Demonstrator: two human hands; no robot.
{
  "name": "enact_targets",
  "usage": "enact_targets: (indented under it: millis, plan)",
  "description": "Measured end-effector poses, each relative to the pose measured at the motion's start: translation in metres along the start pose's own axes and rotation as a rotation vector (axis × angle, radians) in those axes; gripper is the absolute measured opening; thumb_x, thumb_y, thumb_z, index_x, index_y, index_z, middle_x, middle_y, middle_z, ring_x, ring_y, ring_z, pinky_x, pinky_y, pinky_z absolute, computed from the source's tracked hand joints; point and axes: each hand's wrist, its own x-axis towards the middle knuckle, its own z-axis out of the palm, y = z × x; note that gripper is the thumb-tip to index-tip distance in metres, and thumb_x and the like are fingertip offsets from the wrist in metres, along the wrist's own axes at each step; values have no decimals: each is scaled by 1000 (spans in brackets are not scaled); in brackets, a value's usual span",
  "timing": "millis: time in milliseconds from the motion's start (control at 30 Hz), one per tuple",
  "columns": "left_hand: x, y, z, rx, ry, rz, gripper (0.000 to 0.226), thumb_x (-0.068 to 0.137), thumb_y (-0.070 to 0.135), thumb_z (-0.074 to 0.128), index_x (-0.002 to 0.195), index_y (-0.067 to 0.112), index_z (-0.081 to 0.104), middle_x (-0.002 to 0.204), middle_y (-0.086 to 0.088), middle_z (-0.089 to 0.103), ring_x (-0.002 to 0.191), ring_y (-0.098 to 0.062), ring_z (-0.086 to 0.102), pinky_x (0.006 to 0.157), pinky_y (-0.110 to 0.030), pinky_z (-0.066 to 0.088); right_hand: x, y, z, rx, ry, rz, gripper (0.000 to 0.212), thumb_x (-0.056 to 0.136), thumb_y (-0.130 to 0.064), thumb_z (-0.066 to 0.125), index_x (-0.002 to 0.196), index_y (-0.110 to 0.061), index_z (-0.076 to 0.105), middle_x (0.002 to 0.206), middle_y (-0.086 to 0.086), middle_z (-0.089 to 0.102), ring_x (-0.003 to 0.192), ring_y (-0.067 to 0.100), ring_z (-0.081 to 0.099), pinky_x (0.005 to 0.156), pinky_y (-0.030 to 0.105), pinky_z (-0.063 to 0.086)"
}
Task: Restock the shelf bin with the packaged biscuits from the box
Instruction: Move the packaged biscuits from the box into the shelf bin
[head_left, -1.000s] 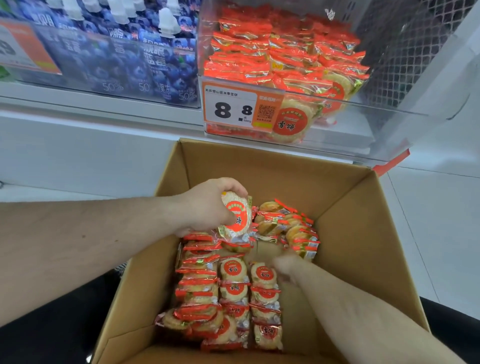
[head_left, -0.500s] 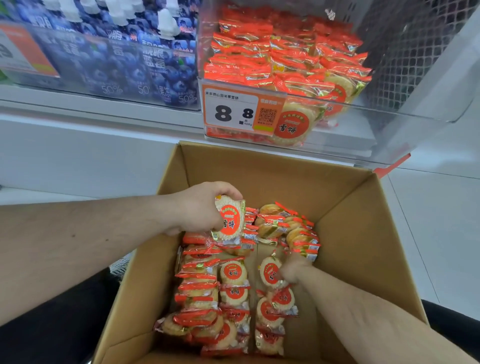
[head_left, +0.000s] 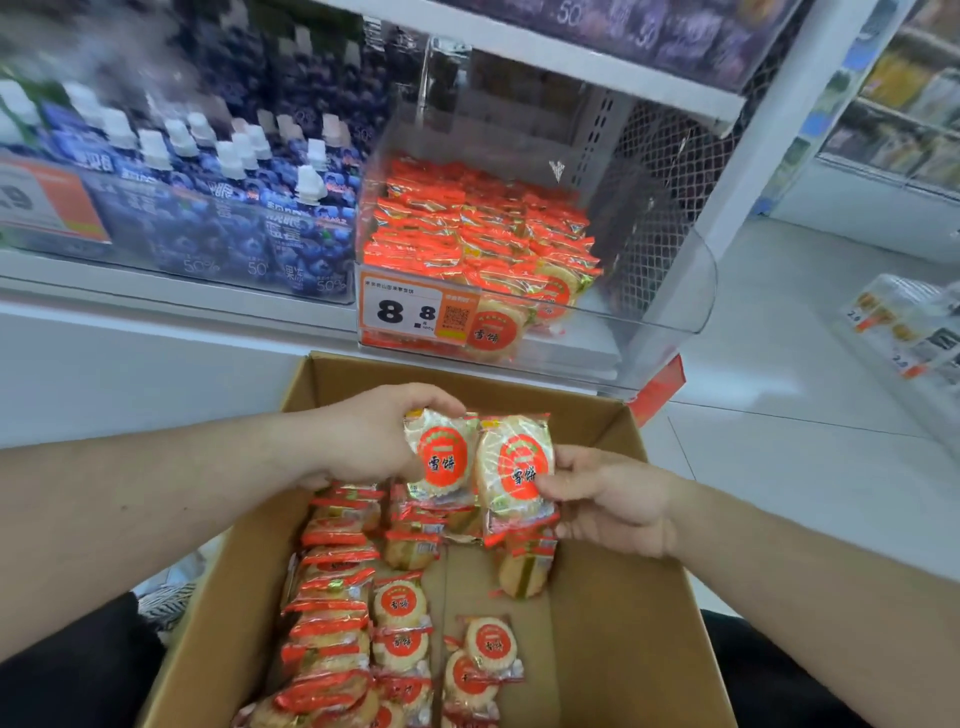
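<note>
An open cardboard box (head_left: 618, 597) holds several round biscuit packs (head_left: 400, 623) with red labels. My left hand (head_left: 374, 441) grips a stack of biscuit packs (head_left: 441, 457) above the box's far end. My right hand (head_left: 613, 499) pinches another stack of packs (head_left: 514, 467) right beside it; the two stacks touch. Behind the box, the clear shelf bin (head_left: 675, 312) is partly filled with the same orange-red packs (head_left: 467, 234) and carries an 8.8 price label (head_left: 410, 312).
Blue pouches with white caps (head_left: 234, 208) fill the bin to the left. A white shelf upright (head_left: 769, 130) and mesh back panel (head_left: 670, 171) stand to the right. White tiled floor (head_left: 805, 415) and another rack (head_left: 909, 332) lie further right.
My right hand has lifted a stack of packs out of the box to beside the left hand's stack. The view has tilted up, showing more of the shelf.
</note>
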Motion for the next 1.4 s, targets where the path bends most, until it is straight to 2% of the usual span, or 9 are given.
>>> enact_targets:
  millis: [133, 300, 433, 533, 700, 900, 1000, 1133, 1400]
  plan:
    - [-5, 14, 4, -84, -76, 84, 76, 65, -9, 75, 111, 49, 59, 104, -2, 68, 91, -25, 69, 73, -43, 59, -10, -7, 26, 44, 53, -81, 90, 63, -24, 86, 136, 3, 40, 130, 26, 57, 110, 32, 51, 86, 39, 37]
    - [-9, 23, 4, -190, -109, 144, 76, 54, 5, 79, 116, 44, 58, 112, -4, 66, 101, -26, 66, 84, -47, 57, -13, -14, 41, -6, 186, -148, 21, 86, -5, 68, 102, -9, 55, 83, 3, 67, 62, 8, 59, 53, 22, 39]
    - [-12, 30, 2, -143, -19, 226, 72, 65, 10, 83, 115, 53, 55, 115, 1, 64, 95, -30, 67, 80, -49, 58, -14, -19, 46, -110, 294, -264, 31, 78, -9, 78, 95, -9, 51, 81, 9, 66, 67, 15, 62, 59, 29, 50]
    - [-16, 42, -1, -23, 17, 337, 86, 72, 0, 79, 130, 51, 41, 124, 13, 56, 85, -8, 67, 70, -29, 58, -23, -32, 46, -260, 437, -355, 54, 67, -16, 88, 109, -17, 54, 103, 10, 66, 81, 15, 64, 72, 27, 54]
    - [-24, 56, -7, 172, 82, 463, 96, 77, 4, 70, 140, 55, 19, 110, -3, 65, 64, -7, 63, 59, -33, 55, -43, -54, 37, -656, 509, -593, 89, 54, -48, 84, 132, -45, 41, 121, -15, 52, 104, 4, 56, 88, 23, 50]
    - [-25, 60, -4, 231, 132, 522, 98, 79, 12, 69, 134, 66, 8, 95, -1, 69, 76, -16, 67, 73, -40, 55, -51, -56, 51, -938, 534, -748, 62, 68, -40, 76, 125, -40, 53, 114, -27, 59, 108, -5, 57, 95, 26, 48]
    - [-24, 61, -5, 354, 279, 543, 88, 83, 24, 69, 137, 60, 9, 133, 19, 47, 121, 3, 44, 101, -10, 36, -61, -74, 44, -940, 628, -838, 50, 68, -33, 78, 115, -34, 59, 103, -18, 65, 98, -5, 60, 88, 21, 49]
    - [-11, 53, -11, 742, 402, 415, 86, 86, 35, 61, 150, 38, 4, 156, 13, 5, 144, -9, 1, 118, -36, 8, -88, -130, 11, -921, 867, -851, 46, 72, -10, 83, 102, -33, 57, 85, -22, 61, 76, -17, 56, 68, 0, 38]
    - [4, 42, -9, 938, 426, 277, 87, 83, 32, 56, 151, 37, 1, 160, 2, -15, 145, -25, -21, 117, -50, -8, -33, -186, -46, -1258, 770, -408, 46, 73, -19, 83, 114, -21, 62, 99, -5, 65, 92, 17, 61, 81, 28, 46]
